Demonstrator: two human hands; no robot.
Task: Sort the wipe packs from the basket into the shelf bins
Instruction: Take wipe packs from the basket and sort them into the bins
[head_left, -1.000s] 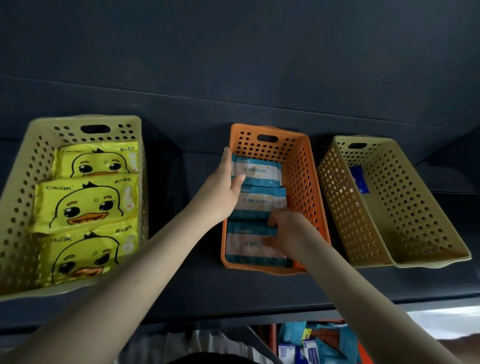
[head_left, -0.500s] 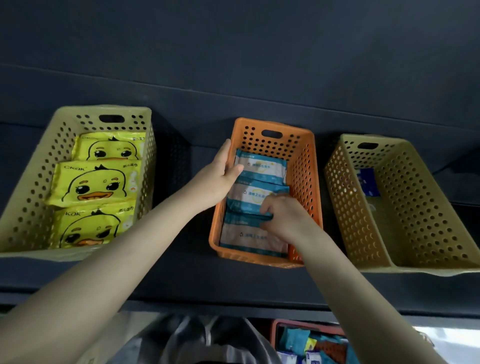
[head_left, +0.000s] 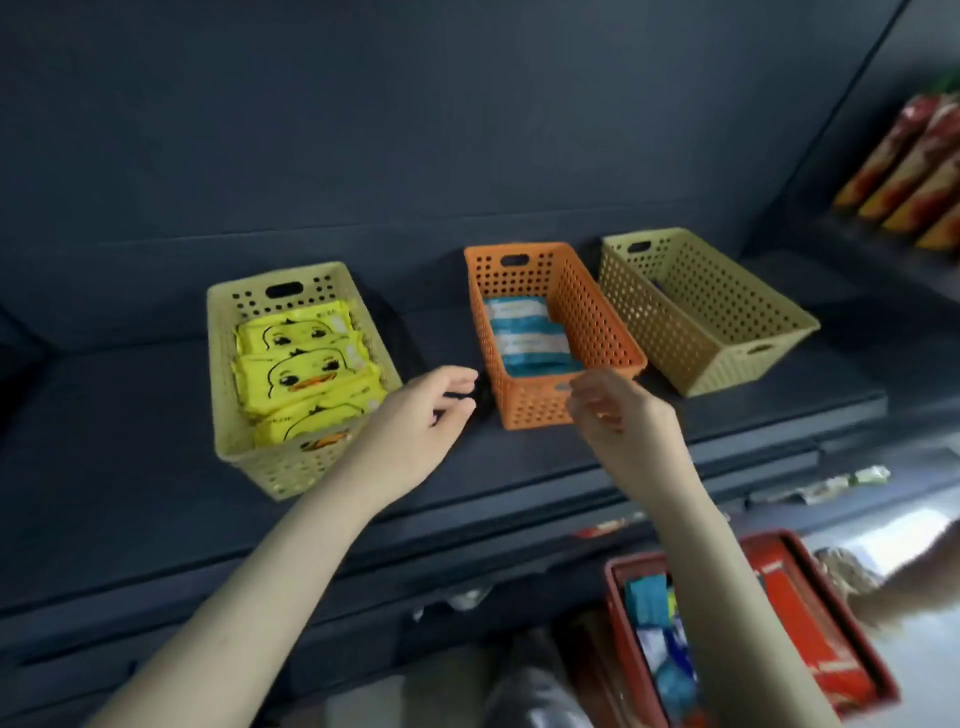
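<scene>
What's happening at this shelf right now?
A person is sorting wipe packs. The left hand and right hand hover empty just in front of the orange perforated plastic bin, which holds blue-and-white wipe packs. Yellow duck-print packs fill the pale yellow perforated bin on the left. Mixed packs wait in the red plastic basket below.

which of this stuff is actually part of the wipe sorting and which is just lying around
Job: red basket, its mixed packs; left bin with duck packs; orange bin with blue packs; right bin; left hand and right hand, both empty.
Lying about: red and orange bags at far right.
</scene>
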